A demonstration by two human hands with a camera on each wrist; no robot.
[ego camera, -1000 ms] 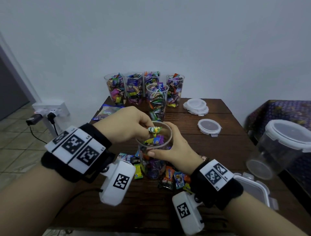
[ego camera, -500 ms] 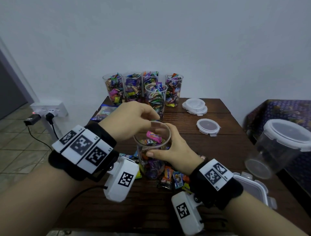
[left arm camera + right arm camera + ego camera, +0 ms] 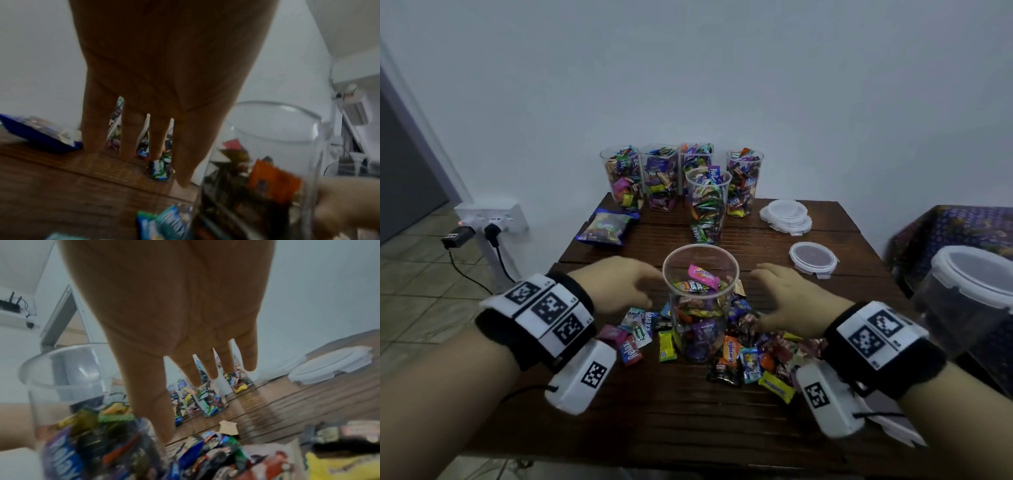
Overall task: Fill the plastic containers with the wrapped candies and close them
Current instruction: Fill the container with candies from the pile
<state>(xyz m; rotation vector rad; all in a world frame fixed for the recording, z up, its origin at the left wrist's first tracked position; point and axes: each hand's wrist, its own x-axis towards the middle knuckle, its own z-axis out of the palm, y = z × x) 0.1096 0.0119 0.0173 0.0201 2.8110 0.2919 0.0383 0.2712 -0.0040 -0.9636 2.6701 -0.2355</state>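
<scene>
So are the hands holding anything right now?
No. The left hand and right hand are open, fingers straight, either side of the clear round plastic candy cup, and neither has a grip on it.

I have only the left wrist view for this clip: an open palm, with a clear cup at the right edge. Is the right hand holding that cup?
Observer: No. In the head view the right hand is beside the cup with its fingers straight, and it does not grip the cup.
Operator: How full is the cup?
Observer: The fill stops well below the rim. A pink candy lies on top.
Operator: Is a lid within sight?
Observer: Yes. A single lid lies on the table to the right of the cup, and a stack of lids sits farther back.
</scene>
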